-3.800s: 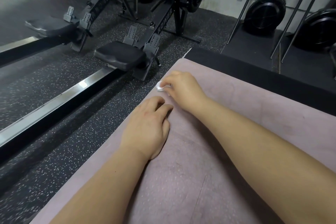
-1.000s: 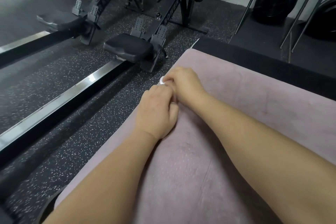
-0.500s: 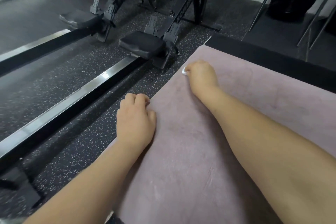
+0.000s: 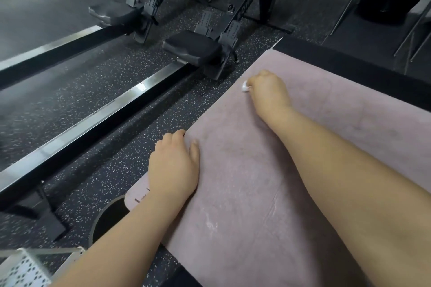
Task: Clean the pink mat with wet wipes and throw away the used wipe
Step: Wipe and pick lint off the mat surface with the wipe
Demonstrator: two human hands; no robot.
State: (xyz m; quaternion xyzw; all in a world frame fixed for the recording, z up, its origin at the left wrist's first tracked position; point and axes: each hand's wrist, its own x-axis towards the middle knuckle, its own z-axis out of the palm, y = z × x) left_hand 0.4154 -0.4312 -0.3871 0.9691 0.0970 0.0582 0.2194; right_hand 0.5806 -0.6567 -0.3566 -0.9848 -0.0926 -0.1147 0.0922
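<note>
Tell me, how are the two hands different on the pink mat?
The right hand pinches a small white wipe; the left hand has no wipe. The right hand is farther up the pink mat; the left hand is nearer the camera. The left hand holds the mat's edge, thumb on top and fingers bent over the side; the right hand is bunched around the wipe. Both are by the mat's left edge.

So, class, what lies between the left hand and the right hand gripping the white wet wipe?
Only bare pink exercise mat separates the left hand from the right hand pinching the white wet wipe, per the head view.
</note>
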